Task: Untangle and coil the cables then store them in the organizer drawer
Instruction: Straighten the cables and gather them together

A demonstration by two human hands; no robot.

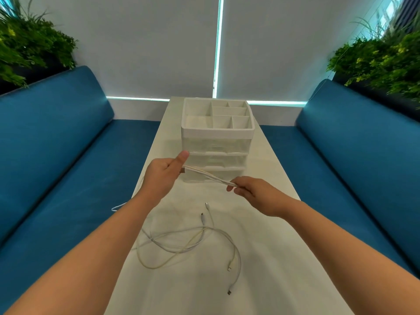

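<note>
Thin white charging cable (208, 176): folded strands stretched above long white counter (261, 223), before clear plastic drawer organizer (217, 142). Left hand (162, 176) grip closed round plug end; right hand (252, 192) pinching loop end. Advisable: even loops, light tension. Loose white cables (193, 242) nearer, tangled.

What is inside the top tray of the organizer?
The organizer's top tray shows only bare white compartments, nothing stored. The near compartments' floors are partly hidden by the front rim.
</note>
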